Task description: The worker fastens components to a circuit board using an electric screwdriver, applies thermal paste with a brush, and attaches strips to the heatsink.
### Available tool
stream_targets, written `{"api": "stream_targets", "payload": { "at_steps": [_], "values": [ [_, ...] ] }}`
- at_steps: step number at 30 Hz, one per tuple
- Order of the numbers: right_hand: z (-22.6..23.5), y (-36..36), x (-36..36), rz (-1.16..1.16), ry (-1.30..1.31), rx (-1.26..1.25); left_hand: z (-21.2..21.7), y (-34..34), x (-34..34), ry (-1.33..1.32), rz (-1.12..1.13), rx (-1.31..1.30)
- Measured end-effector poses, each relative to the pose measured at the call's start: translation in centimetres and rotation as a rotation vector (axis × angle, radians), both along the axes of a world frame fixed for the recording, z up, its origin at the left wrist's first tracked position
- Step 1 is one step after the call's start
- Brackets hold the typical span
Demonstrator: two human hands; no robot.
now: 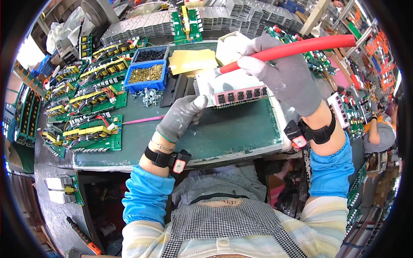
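My right hand (286,73), in a grey glove with white smears, grips a tool with a long, thick red handle (312,48). The tool's narrow pale end reaches the top left of a white metal block (238,84). Along the block's near side runs a pinkish strip (235,96) carrying several black components. My left hand (180,116), also gloved, closes on the block's left end with the thumb on top. Just left of the block lie dark bars (174,91). A thin purple rod (144,119) rests on the green bench mat left of my left hand.
A blue bin (160,82) of brass-coloured fasteners stands before a bin of black ones (150,54). Yellow sheets (193,60), a white tub (226,48) and loose silver screws (149,98) are nearby. Circuit boards (92,133) crowd the left. Another person (380,135) works at far right.
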State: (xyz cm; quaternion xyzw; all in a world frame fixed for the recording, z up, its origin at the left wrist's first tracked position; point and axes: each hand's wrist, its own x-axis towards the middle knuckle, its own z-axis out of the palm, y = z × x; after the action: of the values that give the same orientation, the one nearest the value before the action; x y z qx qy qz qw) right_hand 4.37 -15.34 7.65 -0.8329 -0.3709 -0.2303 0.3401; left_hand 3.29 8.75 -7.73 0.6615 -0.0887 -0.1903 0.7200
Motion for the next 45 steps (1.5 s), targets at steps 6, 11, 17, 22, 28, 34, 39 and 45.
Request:
{"api": "stream_targets", "payload": {
  "at_steps": [6,11,17,22,28,34,39,45],
  "values": [
    [0.6,-0.4,0.2,-0.084,-0.078,-0.173,-0.4,0.2,0.0,0.009,0.015,0.002],
    [0.9,-4.1,-0.2,-0.185,-0.054,-0.169,-0.4,-0.1,0.1,-0.002,0.004,-0.026],
    [0.6,-6.9,-0.4,-0.255,-0.068,-0.22,-0.2,0.1,-0.1,-0.012,0.014,0.0],
    [0.7,-7.3,-1.0,-0.3,-0.019,-0.092,-0.4,0.2,0.2,-0.026,-0.007,0.048],
    [1.1,-5.3,-3.0,-0.204,0.363,0.179,-0.2,0.2,-0.2,-0.021,-0.017,0.032],
    [-0.4,-7.1,-1.2,-0.183,0.05,-0.012,-0.4,0.1,-0.1,0.006,-0.02,0.016],
    [-0.7,-8.8,-1.1,-0.281,0.105,0.022,-0.3,0.3,0.0,0.015,-0.021,0.026],
    [1.3,-9.8,-1.6,-0.333,0.28,0.201,2.9,0.0,-0.2,0.024,-0.138,0.316]
  ]
}}
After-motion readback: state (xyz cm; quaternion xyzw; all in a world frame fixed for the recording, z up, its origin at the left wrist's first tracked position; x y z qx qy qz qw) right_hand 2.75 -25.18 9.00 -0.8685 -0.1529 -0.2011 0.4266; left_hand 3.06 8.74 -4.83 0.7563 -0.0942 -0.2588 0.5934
